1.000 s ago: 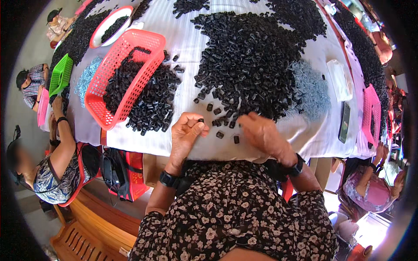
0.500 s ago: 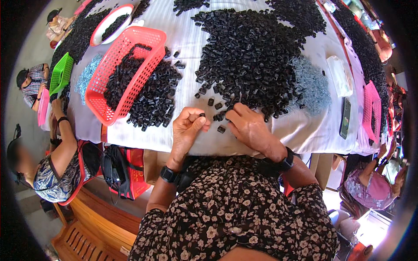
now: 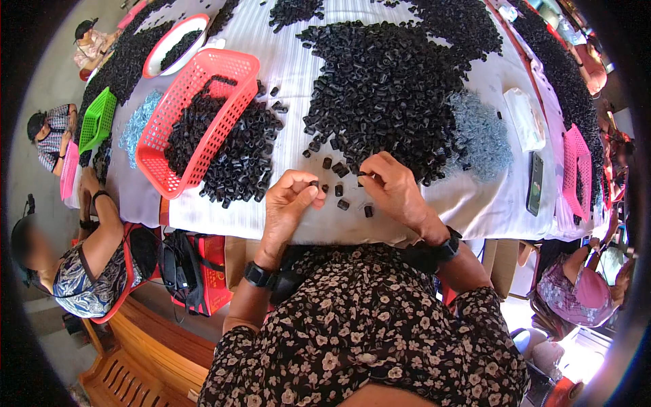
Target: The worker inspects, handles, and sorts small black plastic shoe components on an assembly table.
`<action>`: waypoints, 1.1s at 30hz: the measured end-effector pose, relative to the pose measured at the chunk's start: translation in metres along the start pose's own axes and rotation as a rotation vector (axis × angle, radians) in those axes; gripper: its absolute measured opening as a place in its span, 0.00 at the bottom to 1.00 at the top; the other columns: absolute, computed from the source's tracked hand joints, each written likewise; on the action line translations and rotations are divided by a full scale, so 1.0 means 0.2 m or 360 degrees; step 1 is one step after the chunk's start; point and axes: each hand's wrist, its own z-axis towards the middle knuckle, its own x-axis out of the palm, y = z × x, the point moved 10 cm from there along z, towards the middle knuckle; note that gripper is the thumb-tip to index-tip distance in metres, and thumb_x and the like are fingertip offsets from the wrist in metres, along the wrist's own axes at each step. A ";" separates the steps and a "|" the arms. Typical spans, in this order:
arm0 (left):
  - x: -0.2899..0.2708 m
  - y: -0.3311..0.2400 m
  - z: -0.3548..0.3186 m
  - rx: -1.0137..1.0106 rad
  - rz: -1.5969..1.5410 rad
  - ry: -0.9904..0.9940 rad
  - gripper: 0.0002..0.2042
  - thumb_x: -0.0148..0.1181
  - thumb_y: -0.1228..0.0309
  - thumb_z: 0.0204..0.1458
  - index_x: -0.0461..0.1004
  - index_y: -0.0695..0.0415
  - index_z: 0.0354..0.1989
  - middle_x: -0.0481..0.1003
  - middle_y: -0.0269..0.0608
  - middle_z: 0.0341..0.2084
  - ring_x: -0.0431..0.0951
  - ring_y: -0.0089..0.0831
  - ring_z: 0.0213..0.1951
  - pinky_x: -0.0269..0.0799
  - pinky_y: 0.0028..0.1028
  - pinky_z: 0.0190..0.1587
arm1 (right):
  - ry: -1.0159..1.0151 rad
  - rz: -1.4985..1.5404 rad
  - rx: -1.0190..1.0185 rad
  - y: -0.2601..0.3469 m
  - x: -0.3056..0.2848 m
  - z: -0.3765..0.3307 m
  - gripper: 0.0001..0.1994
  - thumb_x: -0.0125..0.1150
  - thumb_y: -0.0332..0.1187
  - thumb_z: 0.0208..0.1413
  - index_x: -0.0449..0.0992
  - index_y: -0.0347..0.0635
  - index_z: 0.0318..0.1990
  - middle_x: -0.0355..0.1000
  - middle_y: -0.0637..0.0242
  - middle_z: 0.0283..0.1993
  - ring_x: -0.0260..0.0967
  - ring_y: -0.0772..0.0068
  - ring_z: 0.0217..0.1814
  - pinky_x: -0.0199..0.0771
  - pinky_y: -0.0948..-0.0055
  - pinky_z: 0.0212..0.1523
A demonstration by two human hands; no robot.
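My left hand (image 3: 288,200) pinches a small black plastic part (image 3: 314,184) between thumb and forefinger, just above the cloth. To its right, my right hand (image 3: 393,191) is closed at the near edge of a large heap of black plastic parts (image 3: 383,88). A dark bit shows at its fingertips, but the fingers mostly cover it. Several loose black parts (image 3: 343,203) lie on the white cloth (image 3: 291,220) between and just in front of the hands.
A red plastic basket (image 3: 152,169) tilts over another black heap (image 3: 237,159) at left. Thin bluish-clear pieces (image 3: 481,136) lie beside the large heap. Further right are a white packet (image 3: 525,121) and a phone (image 3: 536,183). Other people sit along both sides.
My right hand has lifted slightly away from the loose parts, and one more black part now shows on the cloth near it. My left hand keeps its pinch almost in place.
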 end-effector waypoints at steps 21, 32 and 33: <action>0.35 -0.10 -0.02 -0.0069 -0.0064 0.0426 0.09 0.56 0.76 0.54 0.68 0.65 0.41 0.75 0.43 0.30 0.75 0.26 0.31 0.73 0.24 0.37 | 0.0020 0.1665 0.0349 -0.04 0.03 -0.14 0.07 0.52 0.16 0.52 0.73 0.36 0.36 0.67 0.69 0.35 0.65 0.81 0.25 0.68 0.81 0.27; 0.36 -0.09 -0.03 -0.0032 -0.0123 0.0518 0.09 0.54 0.80 0.54 0.69 0.65 0.44 0.75 0.42 0.34 0.75 0.23 0.33 0.73 0.23 0.38 | -0.0005 0.1834 0.0516 -0.07 0.07 -0.15 0.10 0.43 0.21 0.58 0.73 0.39 0.41 0.68 0.69 0.27 0.61 0.84 0.22 0.63 0.84 0.24; 0.37 -0.10 -0.03 -0.0033 -0.0124 0.0520 0.09 0.54 0.80 0.54 0.69 0.65 0.44 0.75 0.42 0.34 0.75 0.23 0.33 0.73 0.23 0.38 | -0.0022 0.1770 0.0527 -0.07 0.06 -0.15 0.11 0.42 0.21 0.58 0.73 0.40 0.42 0.68 0.69 0.26 0.61 0.84 0.22 0.62 0.85 0.23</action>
